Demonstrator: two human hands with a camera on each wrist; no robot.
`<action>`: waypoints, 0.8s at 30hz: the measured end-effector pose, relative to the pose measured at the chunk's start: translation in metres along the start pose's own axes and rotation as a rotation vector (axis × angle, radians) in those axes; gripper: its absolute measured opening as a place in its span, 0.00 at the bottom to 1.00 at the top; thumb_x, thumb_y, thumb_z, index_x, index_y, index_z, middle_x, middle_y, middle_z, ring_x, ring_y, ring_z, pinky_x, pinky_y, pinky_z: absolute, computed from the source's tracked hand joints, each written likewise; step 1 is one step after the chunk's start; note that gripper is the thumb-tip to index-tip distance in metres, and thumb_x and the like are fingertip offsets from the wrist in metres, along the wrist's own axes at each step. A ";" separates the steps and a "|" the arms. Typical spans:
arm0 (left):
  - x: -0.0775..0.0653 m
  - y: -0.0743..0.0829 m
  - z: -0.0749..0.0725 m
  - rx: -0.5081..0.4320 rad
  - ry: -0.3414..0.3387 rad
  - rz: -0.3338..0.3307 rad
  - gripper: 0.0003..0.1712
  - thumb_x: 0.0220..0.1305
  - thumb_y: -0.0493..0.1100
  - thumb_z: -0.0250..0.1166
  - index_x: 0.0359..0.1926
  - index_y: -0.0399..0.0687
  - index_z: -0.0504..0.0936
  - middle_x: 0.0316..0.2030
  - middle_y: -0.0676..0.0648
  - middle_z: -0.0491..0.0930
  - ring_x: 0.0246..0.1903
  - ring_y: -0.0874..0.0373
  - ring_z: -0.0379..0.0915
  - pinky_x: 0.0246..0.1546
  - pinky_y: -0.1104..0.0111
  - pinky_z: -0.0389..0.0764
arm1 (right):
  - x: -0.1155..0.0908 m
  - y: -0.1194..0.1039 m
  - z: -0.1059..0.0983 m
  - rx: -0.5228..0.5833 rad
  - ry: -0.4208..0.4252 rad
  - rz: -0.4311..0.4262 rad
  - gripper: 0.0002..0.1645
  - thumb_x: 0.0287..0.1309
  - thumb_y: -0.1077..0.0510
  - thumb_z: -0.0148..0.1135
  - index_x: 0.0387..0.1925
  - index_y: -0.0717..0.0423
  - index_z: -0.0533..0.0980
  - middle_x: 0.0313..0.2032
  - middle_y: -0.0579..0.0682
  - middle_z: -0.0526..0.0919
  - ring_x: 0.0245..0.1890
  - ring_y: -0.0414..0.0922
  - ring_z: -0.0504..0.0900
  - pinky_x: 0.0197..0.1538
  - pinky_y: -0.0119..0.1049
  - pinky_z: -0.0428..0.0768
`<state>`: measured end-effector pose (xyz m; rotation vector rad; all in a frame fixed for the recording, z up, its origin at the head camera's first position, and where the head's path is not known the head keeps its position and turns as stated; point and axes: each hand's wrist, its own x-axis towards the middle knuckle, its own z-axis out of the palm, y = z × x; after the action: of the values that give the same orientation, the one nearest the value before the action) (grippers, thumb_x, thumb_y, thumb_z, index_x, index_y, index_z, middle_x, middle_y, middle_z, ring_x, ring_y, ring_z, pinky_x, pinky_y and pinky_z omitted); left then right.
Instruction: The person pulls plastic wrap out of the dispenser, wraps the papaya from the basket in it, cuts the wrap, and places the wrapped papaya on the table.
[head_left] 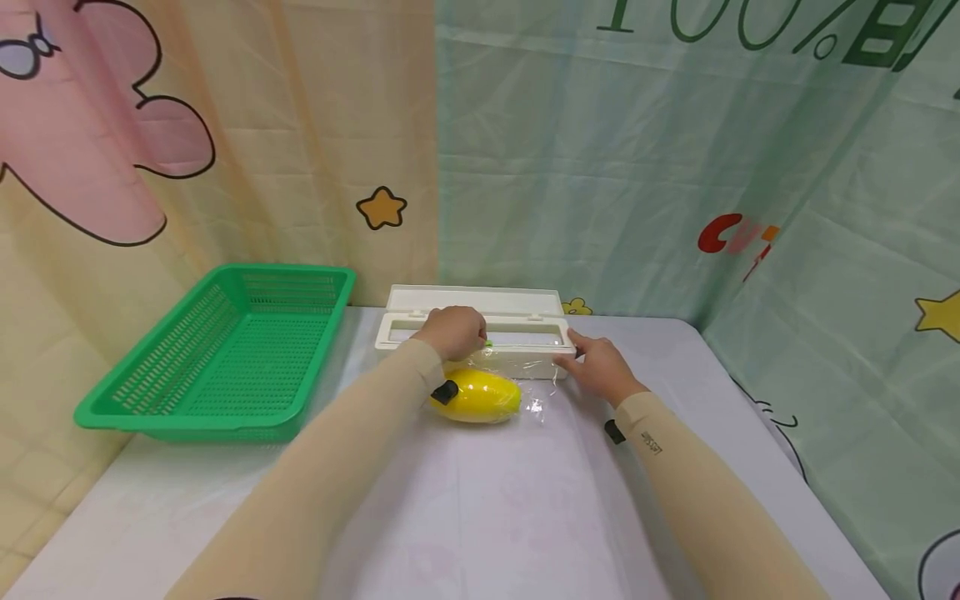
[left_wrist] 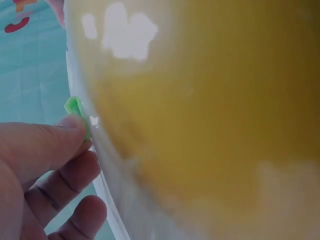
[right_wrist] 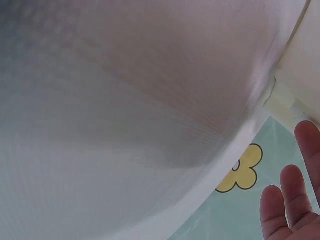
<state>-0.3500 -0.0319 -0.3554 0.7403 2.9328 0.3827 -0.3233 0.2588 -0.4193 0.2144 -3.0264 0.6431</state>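
Note:
A long white cling film dispenser [head_left: 517, 363] with its lid [head_left: 476, 297] raised stands near the back of the table. My left hand [head_left: 453, 332] reaches over its front edge, thumb and fingers pinching a small green slider [left_wrist: 75, 106]. At the dispenser's right end, my right hand [head_left: 602, 369] grips the corner between thumb and fingers; three fingertips [right_wrist: 273, 202] show in the right wrist view. Clear cling film [head_left: 536, 400] hangs from the front edge over a yellow fruit [head_left: 483, 397], which lies just before the dispenser under my left wrist.
A green plastic basket [head_left: 330, 354] with slotted sides stands at the left of the table. The white-covered table [head_left: 517, 508] meets printed curtains [head_left: 570, 208] at the back and right.

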 end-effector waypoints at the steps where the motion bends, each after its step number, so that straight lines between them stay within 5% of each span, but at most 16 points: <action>1: 0.000 0.000 0.000 0.000 -0.001 -0.002 0.09 0.75 0.45 0.64 0.35 0.54 0.86 0.35 0.54 0.84 0.40 0.55 0.75 0.57 0.50 0.71 | 0.000 0.000 0.000 -0.001 0.000 -0.001 0.48 0.71 0.38 0.64 0.81 0.56 0.59 0.52 0.59 0.88 0.45 0.53 0.78 0.49 0.46 0.75; 10: -0.002 -0.003 -0.001 0.003 -0.005 0.018 0.15 0.76 0.45 0.62 0.28 0.54 0.79 0.26 0.55 0.71 0.34 0.56 0.68 0.49 0.55 0.65 | 0.001 0.001 0.001 -0.010 -0.001 -0.004 0.48 0.71 0.38 0.64 0.81 0.57 0.59 0.50 0.58 0.89 0.39 0.50 0.75 0.44 0.42 0.74; 24: -0.004 -0.012 0.005 -0.049 0.018 0.043 0.08 0.76 0.46 0.64 0.44 0.52 0.88 0.41 0.53 0.86 0.42 0.53 0.76 0.62 0.53 0.73 | 0.001 0.001 0.001 -0.011 0.000 -0.001 0.49 0.71 0.38 0.64 0.81 0.57 0.59 0.50 0.58 0.89 0.38 0.49 0.75 0.44 0.41 0.74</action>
<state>-0.3511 -0.0430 -0.3634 0.7990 2.9167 0.4654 -0.3245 0.2591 -0.4204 0.2147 -3.0288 0.6259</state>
